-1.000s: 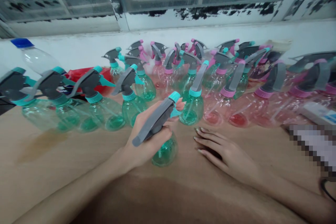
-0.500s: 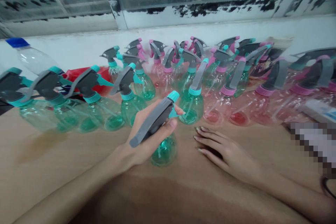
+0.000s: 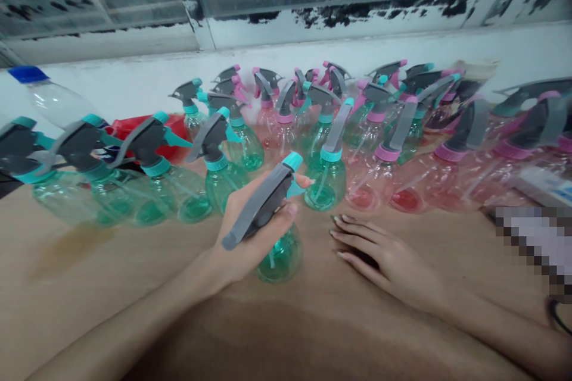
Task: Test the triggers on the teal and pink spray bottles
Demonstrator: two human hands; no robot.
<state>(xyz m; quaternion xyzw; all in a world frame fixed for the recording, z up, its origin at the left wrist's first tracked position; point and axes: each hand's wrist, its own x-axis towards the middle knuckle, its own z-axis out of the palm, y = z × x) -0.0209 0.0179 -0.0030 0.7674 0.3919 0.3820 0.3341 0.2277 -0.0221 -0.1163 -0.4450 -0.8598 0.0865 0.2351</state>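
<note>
My left hand (image 3: 254,226) is wrapped round the neck of a green spray bottle (image 3: 281,259) with a grey and turquoise trigger head. The bottle stands on the wooden table (image 3: 322,315), its collar hidden by my fingers. My right hand (image 3: 379,256) lies palm down on the table to the right of that bottle, fingers stretched out and holding nothing. Just beyond the hands stands another green spray bottle (image 3: 326,181). Beside it on the right is a pink spray bottle (image 3: 369,184) with a pink collar.
Several green spray bottles (image 3: 154,196) line the left, several pink ones (image 3: 413,184) the right, with more behind. At the far left are a clear bottle with a blue cap (image 3: 29,74) and a red object (image 3: 152,128). A pixelated object (image 3: 536,244) lies at right.
Almost nothing differs. The trigger head in my left hand has tipped very slightly; my right hand lies as before.
</note>
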